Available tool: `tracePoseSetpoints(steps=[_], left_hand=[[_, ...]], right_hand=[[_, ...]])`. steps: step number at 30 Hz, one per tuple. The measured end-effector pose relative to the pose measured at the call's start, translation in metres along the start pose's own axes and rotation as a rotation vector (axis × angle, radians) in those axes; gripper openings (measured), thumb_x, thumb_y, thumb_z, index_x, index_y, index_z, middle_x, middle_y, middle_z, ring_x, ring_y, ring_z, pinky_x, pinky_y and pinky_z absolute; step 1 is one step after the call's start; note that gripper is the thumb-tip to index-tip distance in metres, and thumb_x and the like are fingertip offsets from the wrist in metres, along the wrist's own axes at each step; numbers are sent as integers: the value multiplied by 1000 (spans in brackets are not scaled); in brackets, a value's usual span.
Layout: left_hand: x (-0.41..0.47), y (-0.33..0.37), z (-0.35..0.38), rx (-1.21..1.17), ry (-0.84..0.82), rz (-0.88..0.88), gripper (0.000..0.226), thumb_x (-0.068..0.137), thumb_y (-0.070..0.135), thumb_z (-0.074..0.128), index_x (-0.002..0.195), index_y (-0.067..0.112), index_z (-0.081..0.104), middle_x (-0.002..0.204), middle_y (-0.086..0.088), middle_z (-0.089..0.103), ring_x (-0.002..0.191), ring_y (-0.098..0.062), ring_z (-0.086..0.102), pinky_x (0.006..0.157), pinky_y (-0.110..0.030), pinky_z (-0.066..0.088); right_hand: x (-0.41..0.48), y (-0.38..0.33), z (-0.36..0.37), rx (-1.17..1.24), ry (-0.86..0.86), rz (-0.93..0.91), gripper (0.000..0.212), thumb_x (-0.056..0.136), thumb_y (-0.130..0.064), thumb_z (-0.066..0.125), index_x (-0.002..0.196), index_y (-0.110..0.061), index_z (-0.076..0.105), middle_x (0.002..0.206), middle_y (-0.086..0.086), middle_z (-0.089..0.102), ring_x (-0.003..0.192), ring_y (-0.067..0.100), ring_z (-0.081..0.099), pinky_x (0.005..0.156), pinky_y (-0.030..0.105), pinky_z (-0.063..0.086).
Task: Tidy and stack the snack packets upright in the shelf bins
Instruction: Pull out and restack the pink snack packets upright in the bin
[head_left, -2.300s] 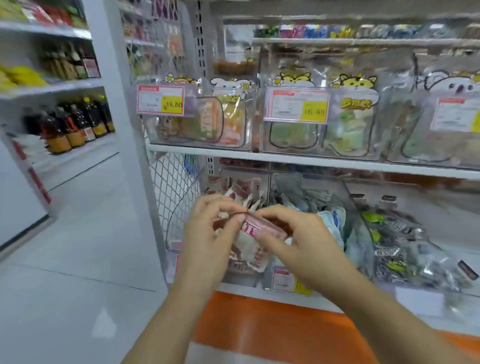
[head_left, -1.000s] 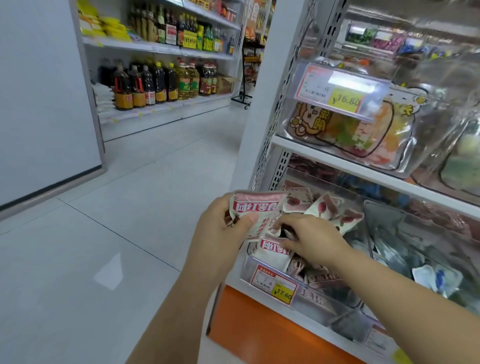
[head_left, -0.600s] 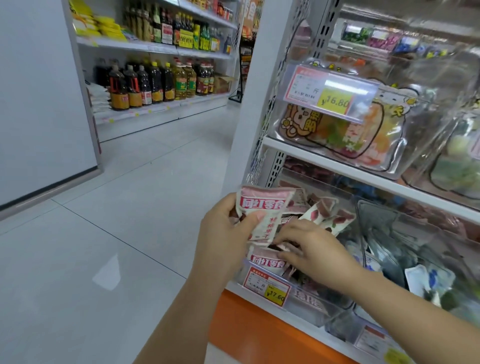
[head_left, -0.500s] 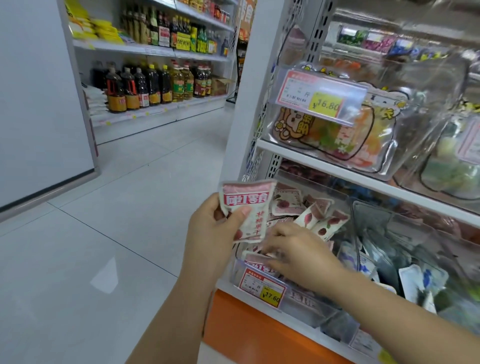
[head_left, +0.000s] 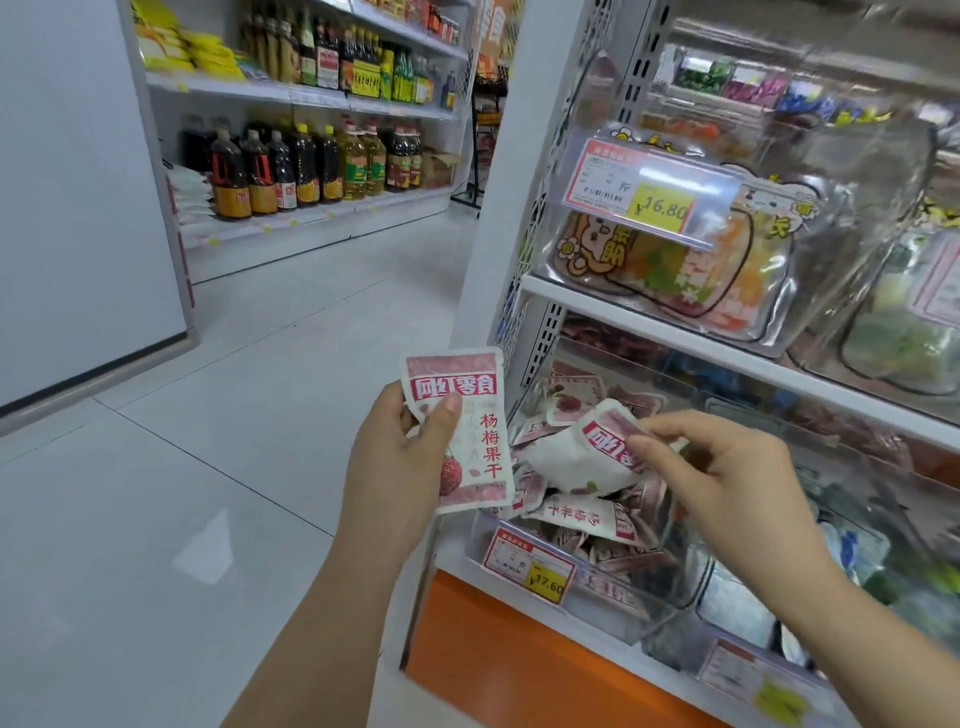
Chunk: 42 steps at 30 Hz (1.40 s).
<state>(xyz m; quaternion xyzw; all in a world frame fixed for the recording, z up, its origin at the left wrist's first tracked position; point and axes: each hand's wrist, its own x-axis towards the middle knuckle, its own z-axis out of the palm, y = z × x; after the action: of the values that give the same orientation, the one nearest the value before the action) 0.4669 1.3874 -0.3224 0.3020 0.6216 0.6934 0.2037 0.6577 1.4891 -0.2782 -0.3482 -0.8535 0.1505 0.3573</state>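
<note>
Pink-and-white snack packets lie loose in a clear shelf bin.
The left hand grips one packet upright, just left of the bin, its label reading 杨梅果干; the right hand pinches a second packet above the heap. The bin's price tag reads ¥17.60; the upper tag, ¥16.80.

Two hands are seen, the left hand and the right hand. Two snack packets are held, one apiece: the upright packet at centre frame and the tilted packet right of it. More are heaped in one clear bin, too overlapped to be counted. Three price tags are counted: upper tag, lower tag, corner tag.
</note>
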Motion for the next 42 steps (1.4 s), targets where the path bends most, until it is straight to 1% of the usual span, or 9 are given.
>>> tracePoseSetpoints(steps=[5, 16, 23, 25, 28, 33, 37, 39, 42], left_hand=[[-14, 5, 6, 143, -85, 198, 21, 85, 38, 54, 106, 34, 52, 88, 23, 64, 80, 14, 62, 53, -9, 49], [-27, -3, 29, 262, -288, 112, 15, 94, 34, 49, 108, 28, 52, 88, 17, 64, 67, 1, 65, 45, -10, 45], [-29, -11, 38, 332, -342, 99, 17, 94, 37, 49, 109, 30, 52, 97, 12, 68, 78, -3, 67, 55, -16, 55], [-28, -13, 38, 335, -346, 95, 17, 93, 37, 49, 109, 30, 51, 97, 12, 67, 79, -4, 67, 57, -21, 57], [-25, -14, 35, 317, -311, 92, 21, 93, 37, 50, 111, 28, 53, 96, 10, 68, 80, -7, 68, 59, -28, 59], [-18, -12, 30, 229, -213, 80, 15, 94, 33, 51, 108, 30, 53, 89, 15, 67, 71, -2, 68, 49, -19, 54], [-20, -8, 35, 78, -320, -37, 15, 97, 33, 44, 98, 25, 56, 60, 15, 65, 48, 1, 60, 41, -14, 41], [-27, -3, 40, 76, -435, -79, 21, 99, 35, 40, 97, 23, 57, 54, 16, 62, 45, 2, 56, 46, -15, 43], [-33, -9, 47, 75, -529, -93, 31, 96, 47, 35, 102, 29, 60, 86, 9, 72, 80, -6, 69, 81, -33, 55]], right_hand=[[-17, -8, -24, -73, 60, -179, 17, 80, -22, 62, 92, -33, 66, 81, -24, 63, 73, 2, 62, 65, 10, 47], [-38, -1, -57, -88, -279, -195, 20, 84, -22, 58, 94, -25, 75, 89, -21, 69, 85, -10, 62, 77, 6, 46], [-34, -1, -39, -120, -329, -117, 18, 77, -38, 69, 70, -23, 75, 68, -12, 69, 67, 0, 64, 65, 18, 50], [-29, 5, -34, -147, -319, -38, 3, 76, -21, 76, 74, -23, 76, 71, -14, 70, 71, -2, 63, 68, 17, 51], [-23, 7, -38, -179, -269, -7, 20, 79, -3, 71, 79, -23, 74, 76, -16, 68, 74, -2, 62, 71, 13, 50], [-20, -11, -59, -207, -247, -131, 44, 81, -8, 67, 111, -40, 61, 115, -28, 47, 91, -4, 54, 82, 8, 44], [-15, -26, -62, -144, -343, -72, 62, 84, -18, 66, 125, -53, 36, 91, -21, 58, 89, -2, 57, 79, 14, 49], [-14, -30, -54, -155, -358, -81, 57, 84, -16, 68, 123, -50, 43, 85, -19, 58, 89, -3, 56, 82, 14, 45], [-11, -31, -41, -129, -350, -46, 36, 85, -18, 67, 113, -39, 59, 84, -18, 59, 87, -4, 55, 79, 14, 45]])
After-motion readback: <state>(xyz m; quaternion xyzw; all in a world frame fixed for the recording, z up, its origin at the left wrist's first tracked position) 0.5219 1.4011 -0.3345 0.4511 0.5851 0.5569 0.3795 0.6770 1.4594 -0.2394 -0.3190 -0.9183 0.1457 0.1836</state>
